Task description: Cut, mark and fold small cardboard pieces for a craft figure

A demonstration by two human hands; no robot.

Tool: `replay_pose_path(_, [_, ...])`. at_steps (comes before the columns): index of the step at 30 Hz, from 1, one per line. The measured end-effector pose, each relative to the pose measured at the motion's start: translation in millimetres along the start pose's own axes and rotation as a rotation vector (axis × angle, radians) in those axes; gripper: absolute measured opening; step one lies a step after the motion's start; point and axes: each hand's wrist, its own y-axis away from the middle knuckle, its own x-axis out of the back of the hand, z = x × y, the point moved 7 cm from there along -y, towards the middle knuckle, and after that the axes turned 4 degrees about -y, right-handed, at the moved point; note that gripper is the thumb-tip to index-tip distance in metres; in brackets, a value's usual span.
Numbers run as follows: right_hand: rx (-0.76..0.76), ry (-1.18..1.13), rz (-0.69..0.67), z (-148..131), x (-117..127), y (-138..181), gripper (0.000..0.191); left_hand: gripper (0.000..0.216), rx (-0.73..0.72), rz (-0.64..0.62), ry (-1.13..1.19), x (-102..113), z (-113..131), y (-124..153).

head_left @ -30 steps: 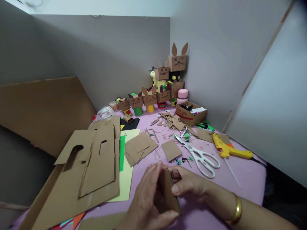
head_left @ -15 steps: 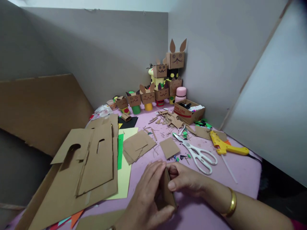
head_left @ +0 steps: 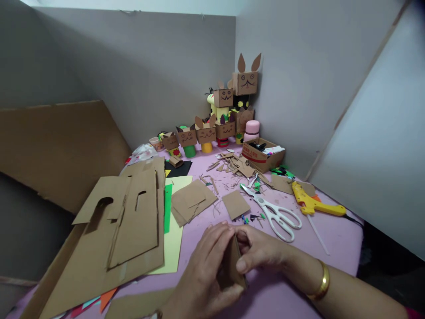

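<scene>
Near the front of the table I hold a small open cardboard box (head_left: 232,266) between both hands. My left hand (head_left: 206,270) wraps round its left side, fingers along the far edge and thumb at the near bottom corner. On the right wall, my right hand (head_left: 257,250) grips with the thumb inside and the curled fingers outside. Much of the box is hidden by the left hand. Just beyond my hands lie a square cardboard piece (head_left: 236,204) and white-handled scissors (head_left: 274,215).
Large cardboard sheets (head_left: 136,239) cover the left side. A yellow glue gun (head_left: 312,204) rests at right, near cardboard scraps (head_left: 239,164). Along the back stand several cardboard animal figures (head_left: 206,133), a pink flask (head_left: 251,129) and a small carton (head_left: 259,155).
The view has shifted very slightly, so everything sits a little further right. Both hands keep the same hold on the cardboard box.
</scene>
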Motion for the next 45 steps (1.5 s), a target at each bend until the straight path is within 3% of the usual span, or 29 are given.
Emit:
replay_pose_path(4, [0.014, -0.010, 0.016, -3.3, 2.4, 1.0, 0.054, 0.109, 0.111, -0.014, 0.139, -4.2, -11.6, 4.3])
replay_pose_path(6, [0.026, -0.026, 0.020, -7.0, 3.7, 2.7, 0.058, 0.111, 0.264, 0.078, 0.307, -2.7, -26.7, 6.0])
replay_pose_path(9, [0.078, -0.017, 0.043, -15.7, 6.2, 5.8, 0.067, 0.074, 0.544, 0.307, 0.676, -1.2, -52.3, 9.3])
replay_pose_path(10, [0.098, -0.006, 0.051, -18.4, 6.7, 6.6, 0.068, 0.060, 0.632, 0.331, 0.827, -5.8, -57.6, 9.8])
replay_pose_path(13, [0.131, 0.016, 0.049, -22.5, 6.3, 7.8, 0.066, 0.030, 0.791, 0.148, 1.259, -30.6, -52.5, 6.9])
replay_pose_path(16, [0.149, 0.016, 0.031, -22.3, 5.6, 7.9, 0.065, 0.025, 0.805, -0.009, 1.482, -45.2, -39.6, 7.7])
replay_pose_path(21, [0.175, 0.140, 0.027, -17.4, 9.6, 7.8, 0.078, 0.031, 0.896, 0.044, 1.557, -53.3, -42.4, 15.9])
replay_pose_path(27, [0.327, 0.808, 0.169, -30.1, 3.7, 13.2, 0.080, 0.052, 0.756, 0.003, 1.651, -46.7, -31.4, 8.8])
replay_pose_path(30, [0.379, 1.015, 0.141, -33.2, -7.8, 13.4, 0.075, 0.070, 0.736, 0.022, 1.667, -44.1, -30.2, 9.2])
replay_pose_path(33, [0.413, 1.084, 0.062, -29.5, -15.1, 11.1, 0.070, 0.083, 0.760, 0.081, 1.633, -42.2, -32.4, 10.4])
replay_pose_path(38, [0.428, 1.113, 0.009, -23.4, -18.0, 8.9, 0.070, 0.085, 0.791, 0.133, 1.597, -40.7, -32.6, 10.5])
replay_pose_path(45, [0.407, 1.035, 0.052, -25.1, -16.2, 9.8, 0.073, 0.081, 0.796, 0.148, 1.599, -41.0, -33.6, 12.2])
